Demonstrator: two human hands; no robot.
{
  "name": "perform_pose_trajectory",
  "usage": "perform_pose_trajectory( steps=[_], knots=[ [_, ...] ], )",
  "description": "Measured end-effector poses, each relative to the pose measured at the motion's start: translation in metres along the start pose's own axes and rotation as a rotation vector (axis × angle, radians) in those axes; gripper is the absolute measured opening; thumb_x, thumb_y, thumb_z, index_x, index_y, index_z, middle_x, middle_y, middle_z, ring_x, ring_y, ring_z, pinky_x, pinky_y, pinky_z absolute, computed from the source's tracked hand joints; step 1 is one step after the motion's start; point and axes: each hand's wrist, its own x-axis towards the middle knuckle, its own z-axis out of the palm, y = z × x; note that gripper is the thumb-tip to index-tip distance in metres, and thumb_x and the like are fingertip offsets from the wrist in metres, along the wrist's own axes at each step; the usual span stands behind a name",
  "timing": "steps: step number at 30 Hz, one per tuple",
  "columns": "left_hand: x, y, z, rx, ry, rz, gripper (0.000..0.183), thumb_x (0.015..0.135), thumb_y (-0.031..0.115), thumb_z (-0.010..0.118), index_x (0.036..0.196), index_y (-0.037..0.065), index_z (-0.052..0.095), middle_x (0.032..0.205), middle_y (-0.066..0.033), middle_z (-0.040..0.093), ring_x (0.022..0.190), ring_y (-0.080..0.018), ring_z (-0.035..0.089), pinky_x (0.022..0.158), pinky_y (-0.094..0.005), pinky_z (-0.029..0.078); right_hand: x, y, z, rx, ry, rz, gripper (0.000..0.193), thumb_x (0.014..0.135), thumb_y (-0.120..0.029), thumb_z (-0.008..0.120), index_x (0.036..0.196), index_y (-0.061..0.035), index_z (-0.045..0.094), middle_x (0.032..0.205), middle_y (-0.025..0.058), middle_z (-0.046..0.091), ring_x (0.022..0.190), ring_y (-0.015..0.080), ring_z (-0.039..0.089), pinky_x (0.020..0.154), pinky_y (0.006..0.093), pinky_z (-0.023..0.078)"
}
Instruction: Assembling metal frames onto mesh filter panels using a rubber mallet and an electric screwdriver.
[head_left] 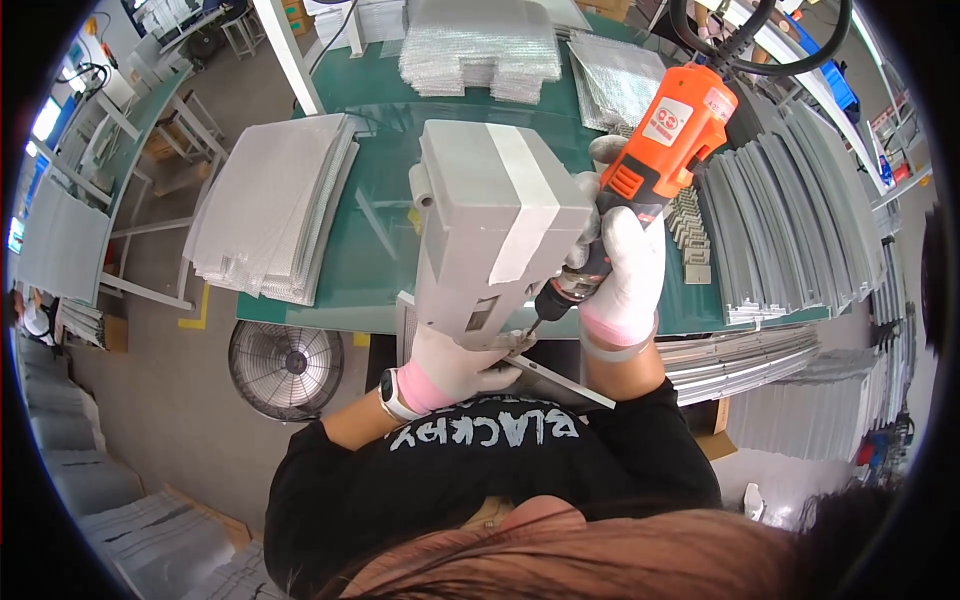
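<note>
My right hand [636, 268], in a white glove with a pink cuff, is wrapped round an orange-and-black electric screwdriver [655, 140]. The screwdriver tilts down to the left, its bit close to the fingertips of my left hand [455, 372]. That hand, gloved alike, is closed at the near end of a grey box-shaped housing [475, 190]; what its fingers pinch is mostly hidden. White tape [523, 195] runs over the housing's top and down its side. A narrow grey metal panel [560, 384] slants between my left hand and my right forearm, close to my shirt.
The green table [385, 235] carries stacked bubble-wrap sheets [480, 50], a pile of wrapped flat panels [270, 195] at left, small metal brackets [688, 232] and a row of grey panels [790, 215] at right. A floor fan [290, 365] stands below left. A black cable [775, 65] hangs at upper right.
</note>
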Motion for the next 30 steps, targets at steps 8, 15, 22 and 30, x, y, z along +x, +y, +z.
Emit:
perform_pose_trajectory(
  steps=[8,15,22,30],
  knots=[
    [-0.001,0.002,0.006,-0.060,-0.090,0.008,0.039,0.074,0.032,0.075,0.114,0.028,0.072,0.115,0.0031,0.067,0.107,-0.0236,0.063,0.094,-0.0441,0.048,-0.005,0.003,-0.007,0.038,-0.054,-0.026,0.044,0.085,-0.011,0.061,0.123,-0.0013,0.041,0.073,0.0069,0.051,0.056,0.0135,0.050,0.055,0.0271,0.043],
    [0.001,-0.001,0.005,-0.146,-0.188,-0.115,0.041,0.069,0.030,0.078,0.108,0.021,0.073,0.109,-0.0021,0.067,0.104,-0.0285,0.062,0.087,-0.0452,0.050,-0.007,0.011,-0.018,0.023,-0.064,-0.028,0.044,0.083,-0.013,0.060,0.122,-0.0012,0.042,0.072,0.0056,0.051,0.053,0.0105,0.050,0.049,0.0230,0.042],
    [0.024,-0.004,-0.015,0.156,0.050,0.078,0.033,0.067,0.036,0.076,0.091,0.015,0.068,0.081,-0.0042,0.063,0.075,-0.0255,0.061,0.067,-0.0427,0.045,0.037,-0.024,0.003,-0.109,-0.039,-0.232,0.050,0.094,-0.036,0.065,0.125,-0.0016,0.046,0.074,0.0034,0.051,0.054,0.0098,0.051,0.040,0.0212,0.035],
    [0.110,-0.098,-0.052,0.177,0.071,-0.047,0.027,0.076,0.037,0.070,0.079,0.011,0.069,0.071,-0.0104,0.065,0.070,-0.0303,0.063,0.068,-0.0431,0.046,0.139,-0.143,-0.042,-1.296,-0.049,-0.743,0.081,0.097,-0.031,0.060,0.152,0.0040,0.012,0.151,0.0337,0.027,0.133,0.0388,0.040,0.109,0.0461,0.034]
  ],
)
